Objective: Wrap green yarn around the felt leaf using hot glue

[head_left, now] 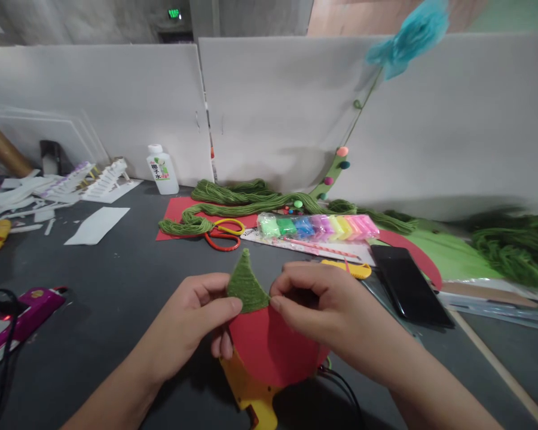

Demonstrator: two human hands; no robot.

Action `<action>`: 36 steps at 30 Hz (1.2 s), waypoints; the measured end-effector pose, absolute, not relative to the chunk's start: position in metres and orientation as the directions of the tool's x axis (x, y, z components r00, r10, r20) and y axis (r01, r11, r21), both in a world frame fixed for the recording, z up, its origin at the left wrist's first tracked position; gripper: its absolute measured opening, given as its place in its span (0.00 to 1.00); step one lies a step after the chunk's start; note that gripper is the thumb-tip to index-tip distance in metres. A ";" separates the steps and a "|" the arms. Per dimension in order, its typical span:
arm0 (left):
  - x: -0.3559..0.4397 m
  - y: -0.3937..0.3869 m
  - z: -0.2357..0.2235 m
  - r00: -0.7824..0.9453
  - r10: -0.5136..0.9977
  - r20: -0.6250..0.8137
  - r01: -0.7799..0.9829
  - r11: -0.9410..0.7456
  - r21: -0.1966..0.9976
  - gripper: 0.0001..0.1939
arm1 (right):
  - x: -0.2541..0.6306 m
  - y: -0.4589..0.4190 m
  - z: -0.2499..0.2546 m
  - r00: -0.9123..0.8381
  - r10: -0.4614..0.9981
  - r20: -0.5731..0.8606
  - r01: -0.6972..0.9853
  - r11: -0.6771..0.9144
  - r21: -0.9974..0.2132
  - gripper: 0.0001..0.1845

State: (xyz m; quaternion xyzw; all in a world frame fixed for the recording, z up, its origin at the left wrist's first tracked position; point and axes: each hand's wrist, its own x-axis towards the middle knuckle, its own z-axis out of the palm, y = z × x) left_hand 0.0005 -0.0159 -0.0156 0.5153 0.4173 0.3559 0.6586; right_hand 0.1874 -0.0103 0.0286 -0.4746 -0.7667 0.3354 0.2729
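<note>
A red card shape [273,346] with a rounded lower edge is held up in front of me. Its pointed top is covered with wound green yarn [246,286] in close rows. My left hand [206,310] grips the left side, thumb on the yarn and fingers behind. At the right corner of the wound part, my right hand [309,298] is closed in a pinch on the yarn; its fingertips partly hide the strand. Below the card is a yellow tool [251,388], largely covered, and a black cable [343,382] runs beside it.
Scissors [224,234], green yarn skeins [251,197], packs of coloured clay [318,227] and a yellow cutter [347,269] lie beyond my hands. A phone [410,286] is to the right. A white bottle [162,170] stands by the partition; a purple power strip [27,322] lies left.
</note>
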 end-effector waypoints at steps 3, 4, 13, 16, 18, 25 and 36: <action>0.001 -0.015 -0.017 0.397 0.898 -0.188 -0.058 0.229 0.972 0.07 | 0.190 -0.009 0.029 -0.445 0.893 0.072 0.508 0.317 -0.801 0.09; 0.002 -0.015 -0.017 0.395 0.899 -0.190 -0.069 0.236 0.969 0.07 | 0.191 -0.009 0.029 -0.459 0.887 0.059 0.494 0.310 -0.813 0.09; 0.003 -0.013 -0.016 0.151 0.983 -0.100 -0.008 0.103 0.995 0.06 | 0.193 -0.008 0.032 -0.339 0.921 0.192 0.524 0.355 -0.775 0.09; 0.002 -0.017 -0.010 -0.066 0.996 0.068 0.139 -0.058 0.989 0.06 | 0.196 -0.010 0.032 -0.255 0.884 0.392 0.638 0.458 -0.619 0.08; 0.005 -0.022 -0.004 -0.086 0.983 0.159 0.252 -0.133 0.958 0.07 | 0.197 -0.012 0.029 -0.259 0.798 0.545 0.718 0.536 -0.443 0.08; 0.030 -0.033 0.020 0.101 0.981 0.167 0.392 -0.194 0.899 0.14 | 0.191 -0.024 0.012 -0.497 0.489 0.717 0.794 0.589 0.149 0.12; 0.051 -0.019 0.013 -0.066 0.998 0.003 0.062 0.002 0.998 0.12 | 0.184 -0.025 0.006 -0.562 0.416 0.715 0.753 0.615 0.234 0.09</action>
